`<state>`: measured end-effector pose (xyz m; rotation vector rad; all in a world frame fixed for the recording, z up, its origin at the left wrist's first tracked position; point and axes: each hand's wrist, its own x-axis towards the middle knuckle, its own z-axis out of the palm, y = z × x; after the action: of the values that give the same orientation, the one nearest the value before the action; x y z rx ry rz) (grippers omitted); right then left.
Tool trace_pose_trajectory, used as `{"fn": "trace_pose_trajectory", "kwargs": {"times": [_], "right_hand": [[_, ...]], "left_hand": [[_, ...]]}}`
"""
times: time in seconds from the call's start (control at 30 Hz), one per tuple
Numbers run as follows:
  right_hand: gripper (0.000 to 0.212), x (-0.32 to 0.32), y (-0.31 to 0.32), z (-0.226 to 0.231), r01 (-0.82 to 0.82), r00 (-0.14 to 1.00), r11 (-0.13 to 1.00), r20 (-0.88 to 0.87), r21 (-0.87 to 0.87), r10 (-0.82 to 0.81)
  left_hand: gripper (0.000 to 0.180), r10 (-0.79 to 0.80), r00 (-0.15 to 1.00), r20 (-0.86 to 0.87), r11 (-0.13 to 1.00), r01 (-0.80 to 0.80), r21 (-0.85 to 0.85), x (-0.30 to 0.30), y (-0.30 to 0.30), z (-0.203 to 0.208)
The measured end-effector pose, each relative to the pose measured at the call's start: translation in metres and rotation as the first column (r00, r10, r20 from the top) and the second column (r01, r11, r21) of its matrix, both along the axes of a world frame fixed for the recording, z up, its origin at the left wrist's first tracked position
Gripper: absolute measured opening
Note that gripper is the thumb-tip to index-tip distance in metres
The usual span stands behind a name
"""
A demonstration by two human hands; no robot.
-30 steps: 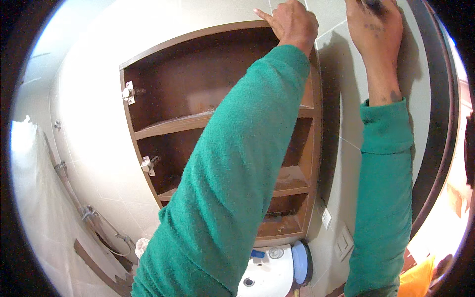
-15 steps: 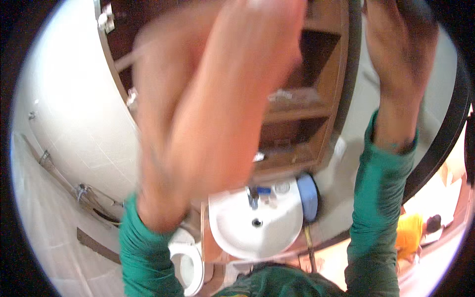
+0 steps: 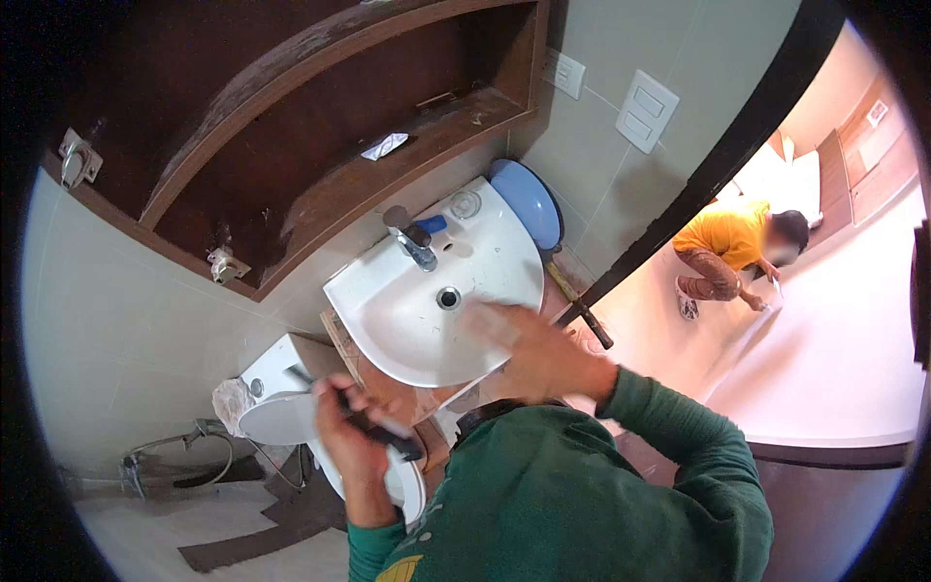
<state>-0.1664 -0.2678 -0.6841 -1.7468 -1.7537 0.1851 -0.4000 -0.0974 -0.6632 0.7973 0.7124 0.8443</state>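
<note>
In my left hand (image 3: pixel 351 441), low beside the toilet (image 3: pixel 328 464), is a slim dark-handled tool (image 3: pixel 373 432). My fingers are closed round it; motion blur hides its exact kind. My right hand (image 3: pixel 538 354) passes over the front right rim of the white washbasin (image 3: pixel 388 335). Its fingers are smeared, so their pose and anything in them cannot be made out. The basin's metal tap (image 3: pixel 412 241) stands at the back, with a small blue item (image 3: pixel 432 224) beside it.
Above the basin hangs an open brown wooden cabinet (image 3: pixel 330 199) with a crumpled white piece (image 3: pixel 385 146) on its shelf. A blue basin (image 3: pixel 529 202) leans at the right, near a long-handled tool (image 3: pixel 588 320). Beyond the dark door frame (image 3: pixel 718 175), a person in yellow (image 3: pixel 727 233) crouches.
Both arms, raised across the view before the cabinet, have come down to basin height. The view has turned, and the dark tool in my left hand now shows.
</note>
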Motion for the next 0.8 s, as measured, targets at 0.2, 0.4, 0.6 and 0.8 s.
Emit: {"fn": "trace_pose_trajectory", "kwargs": {"times": [0.2,0.4,0.6,0.8], "right_hand": [[0.059,0.195,-0.124,-0.318,0.832,0.476,0.553,0.451,0.049,-0.755],[0.075,0.111,-0.052,-0.231,0.745,0.548,0.347,0.226,-0.569,-0.805],[0.066,0.121,-0.079,-0.29,0.835,0.446,0.335,0.179,-0.436,-0.877],[0.053,0.095,-0.124,-0.256,0.748,0.519,0.48,-0.047,-0.458,-0.854]], "left_hand": [[0.023,0.246,0.906,-0.344,0.685,0.088,0.723,0.001,0.036,0.08],[0.025,0.507,0.818,-0.271,-0.236,0.434,0.869,0.047,0.021,0.236],[0.021,0.401,0.908,0.123,-0.515,0.112,0.85,0.186,0.031,0.348],[0.029,0.407,0.852,0.331,-0.403,-0.158,0.901,0.271,0.024,0.489]]}}
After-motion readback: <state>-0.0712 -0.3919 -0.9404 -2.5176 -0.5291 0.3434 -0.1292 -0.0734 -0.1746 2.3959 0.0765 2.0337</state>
